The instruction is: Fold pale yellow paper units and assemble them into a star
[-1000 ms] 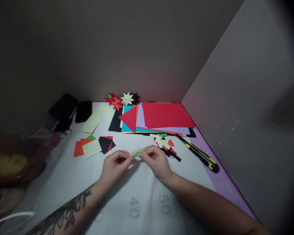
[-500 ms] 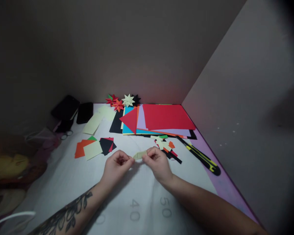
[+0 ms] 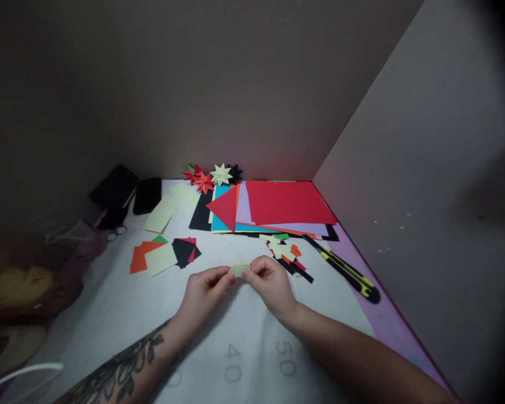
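A small pale-yellow folded paper (image 3: 240,270) is held just above the white surface, between both hands. My left hand (image 3: 206,289) pinches its left end with thumb and fingers. At the right end, the thumb and fingertips of my right hand (image 3: 272,283) grip it. Its ends are hidden by the fingertips. Left of my hands lie small paper squares in pale yellow (image 3: 161,258), orange (image 3: 138,258) and black (image 3: 180,251). Beyond my right hand is a pile of small paper scraps (image 3: 283,250) in several colours.
A black-and-yellow utility knife (image 3: 347,272) lies at the right edge. Coloured sheets (image 3: 292,202) are stacked at the back by the wall, with folded paper stars (image 3: 221,174) behind. Scissors (image 3: 116,233) and a dark phone (image 3: 147,195) lie at the left, beside pale paper pieces (image 3: 160,213).
My left hand's fingers have shifted along the folded paper and lie straighter; less of the paper shows between the hands. The right hand stays nearly in place, and the view has shifted slightly.
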Demonstrator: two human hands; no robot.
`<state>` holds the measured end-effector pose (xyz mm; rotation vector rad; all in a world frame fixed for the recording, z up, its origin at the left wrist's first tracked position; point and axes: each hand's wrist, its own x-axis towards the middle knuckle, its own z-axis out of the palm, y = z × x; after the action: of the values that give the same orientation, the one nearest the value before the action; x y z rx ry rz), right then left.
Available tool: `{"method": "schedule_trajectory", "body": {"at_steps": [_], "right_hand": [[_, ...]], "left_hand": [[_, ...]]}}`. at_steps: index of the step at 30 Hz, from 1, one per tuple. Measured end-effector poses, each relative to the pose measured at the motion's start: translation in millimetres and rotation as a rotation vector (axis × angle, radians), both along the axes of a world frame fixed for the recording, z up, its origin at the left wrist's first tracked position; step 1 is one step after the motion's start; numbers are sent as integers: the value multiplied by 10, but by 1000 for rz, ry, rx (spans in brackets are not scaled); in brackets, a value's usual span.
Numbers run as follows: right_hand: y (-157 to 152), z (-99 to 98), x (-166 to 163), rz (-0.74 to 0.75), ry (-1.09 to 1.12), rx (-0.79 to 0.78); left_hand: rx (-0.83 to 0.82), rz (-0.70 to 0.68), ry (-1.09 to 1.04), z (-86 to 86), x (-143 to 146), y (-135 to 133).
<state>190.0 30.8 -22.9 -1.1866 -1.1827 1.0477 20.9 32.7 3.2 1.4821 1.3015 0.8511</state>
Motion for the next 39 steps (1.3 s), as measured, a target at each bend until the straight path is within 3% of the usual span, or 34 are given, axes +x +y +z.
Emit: {"method": "schedule_trajectory", "body": {"at_steps": [13, 25, 32, 39], "right_hand": [[9, -30, 0, -17, -52, -46], [-24, 44, -17, 160, -326, 270], [-23, 49, -9, 146, -348, 254], [-35, 59, -8, 153, -356, 286]], "left_hand": [[53, -29, 76, -10, -2, -23], [251, -189, 208, -10, -17, -52], [307, -154, 243, -53, -45, -49], [343, -222, 262, -46, -31, -45]]}}
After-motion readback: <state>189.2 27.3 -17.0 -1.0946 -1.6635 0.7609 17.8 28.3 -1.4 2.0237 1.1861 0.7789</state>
